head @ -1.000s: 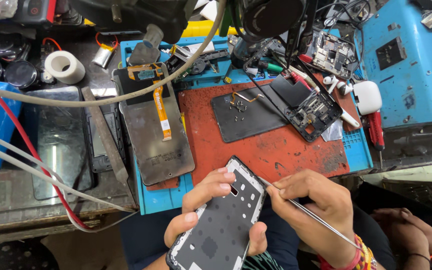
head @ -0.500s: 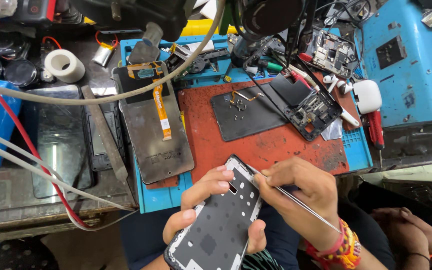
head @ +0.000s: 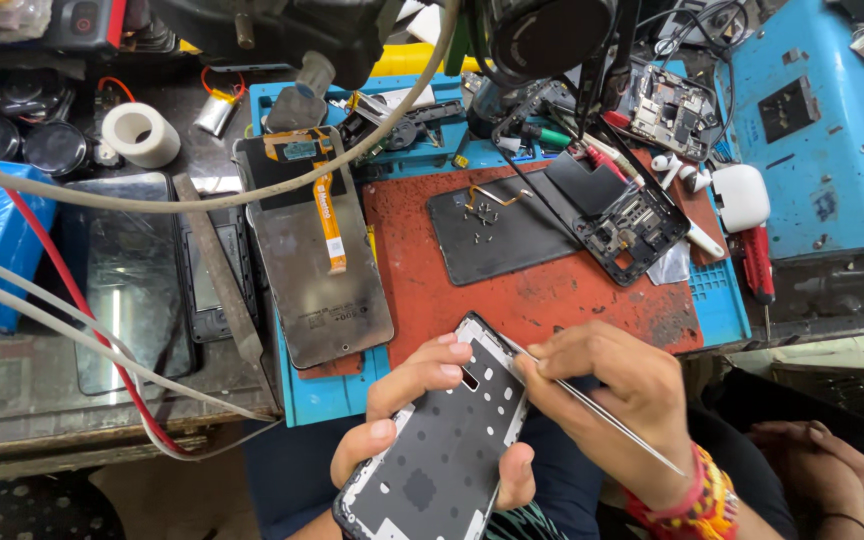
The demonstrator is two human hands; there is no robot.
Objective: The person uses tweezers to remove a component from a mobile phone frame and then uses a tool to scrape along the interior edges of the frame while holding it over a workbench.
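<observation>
My left hand (head: pixel 422 415) holds a black phone frame (head: pixel 439 445), tilted, over my lap at the table's front edge. My right hand (head: pixel 607 395) grips thin metal tweezers (head: pixel 597 405). Their tip rests at the frame's upper right edge, near its top corner. Fingers of my left hand curl over the frame's left side and my thumb presses its lower right edge.
A red work mat (head: pixel 532 270) on a blue mat (head: pixel 322 395) carries a phone display with an orange flex cable (head: pixel 317 250), a black cover (head: pixel 502 235) and a dismantled phone part (head: pixel 637 235). White tape roll (head: pixel 140 133), a red screwdriver (head: pixel 757 265), cables and another person's hand (head: pixel 832 460) lie around.
My right hand has slid left and up along the frame, bringing the tweezers' tip nearer the top corner. The frame has shifted slightly in my left hand.
</observation>
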